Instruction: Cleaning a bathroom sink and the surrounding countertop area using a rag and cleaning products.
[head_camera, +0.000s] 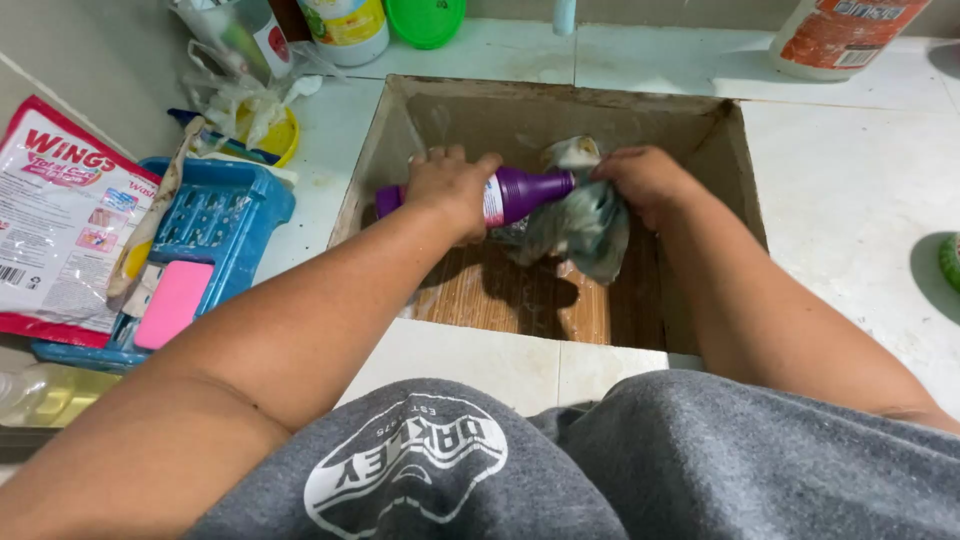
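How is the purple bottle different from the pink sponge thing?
The purple bottle is held sideways over the sink by the left hand; the pink sponge lies untouched in a blue tray on the counter. The bottle is long and round, the sponge flat and blocky. The right hand presses a grey cloth against the bottle; nothing touches the sponge. Both are brightly coloured.

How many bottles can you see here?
3. A purple bottle held sideways over the sink by the left hand; a yellow-labelled bottle at the back; a red-labelled bottle at the top right corner. Others may be hidden in the clutter.
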